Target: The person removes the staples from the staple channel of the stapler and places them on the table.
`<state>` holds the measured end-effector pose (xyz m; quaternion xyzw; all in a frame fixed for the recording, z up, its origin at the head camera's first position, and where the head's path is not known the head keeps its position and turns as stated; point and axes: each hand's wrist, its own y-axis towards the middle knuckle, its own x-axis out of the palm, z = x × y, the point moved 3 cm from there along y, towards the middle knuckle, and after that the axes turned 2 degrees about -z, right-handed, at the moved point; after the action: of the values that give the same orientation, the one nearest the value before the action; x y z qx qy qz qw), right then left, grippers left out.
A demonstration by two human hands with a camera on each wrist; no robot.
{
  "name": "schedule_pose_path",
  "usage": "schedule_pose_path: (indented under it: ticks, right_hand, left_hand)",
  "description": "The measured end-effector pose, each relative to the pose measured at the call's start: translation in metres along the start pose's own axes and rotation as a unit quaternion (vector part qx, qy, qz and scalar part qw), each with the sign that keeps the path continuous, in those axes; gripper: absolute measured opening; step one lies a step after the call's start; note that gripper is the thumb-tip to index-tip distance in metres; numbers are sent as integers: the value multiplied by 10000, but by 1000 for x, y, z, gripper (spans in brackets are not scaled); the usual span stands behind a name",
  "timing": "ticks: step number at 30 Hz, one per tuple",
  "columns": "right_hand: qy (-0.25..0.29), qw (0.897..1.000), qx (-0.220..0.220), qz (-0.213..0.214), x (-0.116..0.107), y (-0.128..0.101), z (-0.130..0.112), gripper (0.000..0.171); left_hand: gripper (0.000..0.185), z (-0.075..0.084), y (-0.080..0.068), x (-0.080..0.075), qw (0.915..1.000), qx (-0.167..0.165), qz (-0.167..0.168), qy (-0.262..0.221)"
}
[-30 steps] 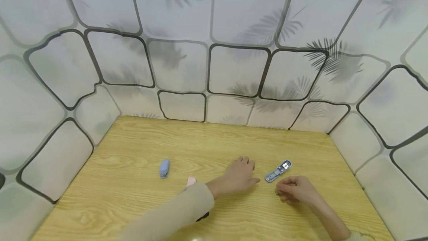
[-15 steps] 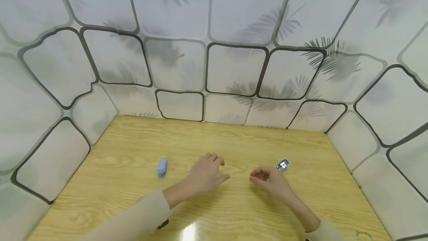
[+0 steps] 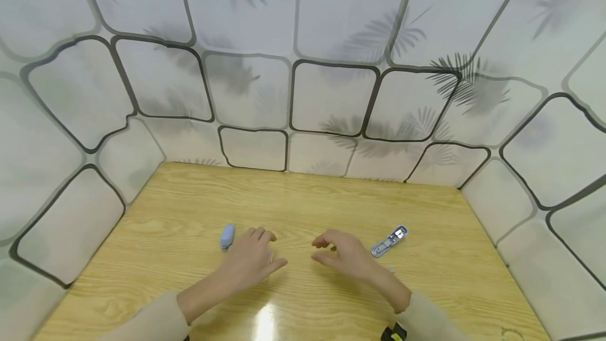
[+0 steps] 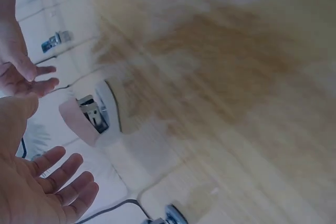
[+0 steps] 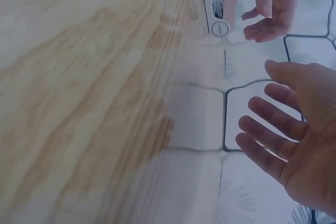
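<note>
Light wooden table (image 3: 303, 193) with visible grain and a bright glare patch (image 3: 265, 325) near the front edge. Enclosed at back and both sides by white padded walls (image 3: 331, 30), patterned with dark rounded outlines and grey palm-leaf prints.

Left hand (image 3: 251, 262) and right hand (image 3: 343, 254) near each other, fingers relaxed, loosely spread, holding nothing.
</note>
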<state>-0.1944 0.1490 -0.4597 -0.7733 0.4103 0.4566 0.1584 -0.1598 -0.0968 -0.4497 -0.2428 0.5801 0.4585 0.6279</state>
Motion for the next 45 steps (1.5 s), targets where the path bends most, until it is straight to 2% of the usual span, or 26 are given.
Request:
schedule_pose_path:
  ticks: [3,8,13,17,27,33,37,45]
  right_hand:
    - [-396,9981,-421,-228,6,11,-12,30]
    - [-989,9891,-997,-434,17,27,-29,33]
    - [-1574,9757,-1435,-517,29,39,-41,34]
    - [-1995,9637,-1640,-677,38,48,-49,38]
    - [-2746,9375,-1884,-1008,57,65,-61,45]
    - [-2975,9250,-2128,-1028,62,67,-64,38]
    - [-3014,9239,-2167,-933,60,65,-65,34]
    - [-3038,9281,-2037,-701,54,58,-59,26]
  left_hand:
    - [52,-7,-12,-1,9999,-55,12,119]
    - [53,-15,-29,2,9997,-122,48,224]
    - [50,-21,-44,4,9994,-128,139,301]
    - [47,-25,-51,8,9995,-220,5,248]
    - [39,-25,-51,15,9992,-238,-156,297]
    - [37,-22,-48,17,9988,-229,-156,394]
    - [35,-20,-46,18,9987,-183,-157,452]
    - [31,-15,-39,21,9981,-99,-167,582]
